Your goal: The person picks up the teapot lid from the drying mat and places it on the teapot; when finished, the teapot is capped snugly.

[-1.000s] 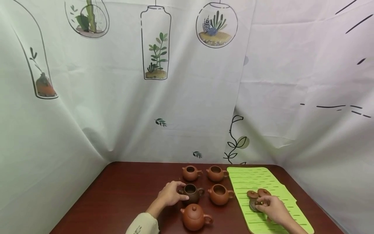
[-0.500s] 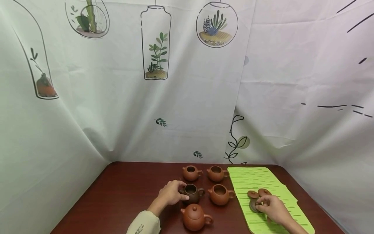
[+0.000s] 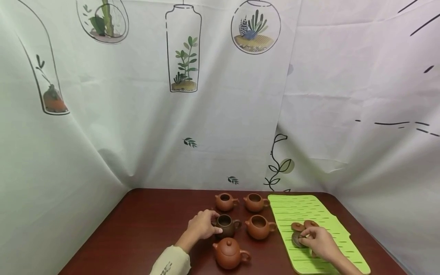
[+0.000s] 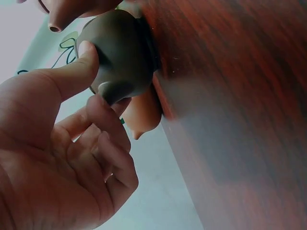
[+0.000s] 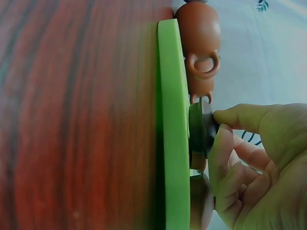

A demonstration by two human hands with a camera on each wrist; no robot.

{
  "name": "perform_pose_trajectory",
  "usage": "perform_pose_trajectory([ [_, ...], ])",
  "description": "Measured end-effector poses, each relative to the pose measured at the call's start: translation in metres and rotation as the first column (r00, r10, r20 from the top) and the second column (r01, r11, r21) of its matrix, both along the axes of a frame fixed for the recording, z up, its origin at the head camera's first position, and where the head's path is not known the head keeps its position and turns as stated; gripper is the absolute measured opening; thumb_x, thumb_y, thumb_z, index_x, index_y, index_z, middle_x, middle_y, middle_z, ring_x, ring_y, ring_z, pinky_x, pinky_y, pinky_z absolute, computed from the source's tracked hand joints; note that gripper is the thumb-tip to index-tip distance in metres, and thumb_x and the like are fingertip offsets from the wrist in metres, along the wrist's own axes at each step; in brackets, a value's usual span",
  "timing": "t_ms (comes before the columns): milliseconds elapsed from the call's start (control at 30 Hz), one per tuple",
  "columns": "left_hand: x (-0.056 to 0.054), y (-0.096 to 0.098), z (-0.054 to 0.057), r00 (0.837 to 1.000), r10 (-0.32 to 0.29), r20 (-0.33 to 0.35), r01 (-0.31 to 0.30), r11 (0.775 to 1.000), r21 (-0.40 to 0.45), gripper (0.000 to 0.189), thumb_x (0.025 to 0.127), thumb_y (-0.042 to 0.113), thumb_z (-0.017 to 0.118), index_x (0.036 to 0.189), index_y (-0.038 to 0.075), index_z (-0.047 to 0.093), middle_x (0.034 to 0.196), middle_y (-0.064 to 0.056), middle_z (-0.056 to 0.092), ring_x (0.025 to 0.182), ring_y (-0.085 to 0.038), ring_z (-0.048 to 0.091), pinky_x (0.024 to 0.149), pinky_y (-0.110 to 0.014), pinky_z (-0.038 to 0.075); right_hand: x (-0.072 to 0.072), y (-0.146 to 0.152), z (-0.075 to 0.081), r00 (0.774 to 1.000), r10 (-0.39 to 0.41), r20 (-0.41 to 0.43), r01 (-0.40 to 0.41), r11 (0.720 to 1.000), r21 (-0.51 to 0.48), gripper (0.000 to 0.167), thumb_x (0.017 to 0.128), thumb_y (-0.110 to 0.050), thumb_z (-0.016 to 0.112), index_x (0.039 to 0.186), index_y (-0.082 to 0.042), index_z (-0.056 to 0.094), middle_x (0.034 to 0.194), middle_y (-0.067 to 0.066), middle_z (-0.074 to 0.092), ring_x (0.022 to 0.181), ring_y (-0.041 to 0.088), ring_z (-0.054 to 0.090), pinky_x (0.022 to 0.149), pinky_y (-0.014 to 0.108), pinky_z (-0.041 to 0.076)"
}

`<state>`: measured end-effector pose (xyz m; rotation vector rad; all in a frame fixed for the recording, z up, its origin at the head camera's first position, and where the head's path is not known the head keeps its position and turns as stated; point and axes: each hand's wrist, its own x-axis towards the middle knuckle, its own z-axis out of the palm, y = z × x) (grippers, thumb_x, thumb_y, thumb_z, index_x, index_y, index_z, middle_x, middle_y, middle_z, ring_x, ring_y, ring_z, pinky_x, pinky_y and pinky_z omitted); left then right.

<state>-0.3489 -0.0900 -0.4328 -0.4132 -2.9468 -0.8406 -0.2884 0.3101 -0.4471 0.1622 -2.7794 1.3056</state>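
My left hand (image 3: 202,225) holds a small dark brown teapot (image 3: 225,228) from its spout side, thumb on its body and fingers around the spout. The pot is lidless and upright on the table; the left wrist view shows the fingertips on its dark wall (image 4: 122,52). Over at the right, my right hand (image 3: 322,243) pinches the knob of a dark lid (image 3: 298,240) between thumb and index finger. In the right wrist view this dark lid (image 5: 199,127) is right at the surface of the green mat (image 5: 175,129). The knob is mostly hidden by the fingers.
A lidded reddish clay teapot (image 3: 228,255) stands just in front of the dark one. Lidless clay teapots stand behind and beside it, such as the right-hand one (image 3: 258,228). Reddish lids (image 3: 297,227) lie on the mat beside the dark lid. A printed curtain (image 3: 220,126) borders the table (image 3: 154,225).
The right hand and the dark lid have shifted very slightly left. My left hand stays on the dark teapot. The head view has tilted a little.
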Motion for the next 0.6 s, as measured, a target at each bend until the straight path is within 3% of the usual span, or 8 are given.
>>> perform_pose_trajectory([
  [433,0.000,0.002,0.001,1.000,0.017,0.015,-0.018,1.000,0.022,0.047,0.076,0.035,0.087,0.117,0.021,0.071,0.102,0.001,0.072,0.094,-0.027,0.067,0.071,-0.052,0.050,0.005,-0.020,0.014,0.999,0.012,-0.040,-0.015,0.998,-0.062,0.020,0.085,-0.015,0.077,0.095,0.003,0.072,0.076,0.005,0.067,0.058,0.015,0.058,0.050,0.031,0.050],
  [600,0.001,0.001,0.001,1.000,0.021,0.023,-0.021,1.000,0.016,0.047,0.076,0.036,0.087,0.118,0.021,0.071,0.103,0.000,0.072,0.095,-0.027,0.066,0.072,-0.052,0.050,0.005,-0.037,0.022,0.997,0.018,-0.071,-0.023,0.997,-0.068,0.018,0.083,-0.014,0.078,0.093,0.000,0.073,0.081,0.006,0.071,0.054,0.014,0.056,0.048,0.030,0.049],
])
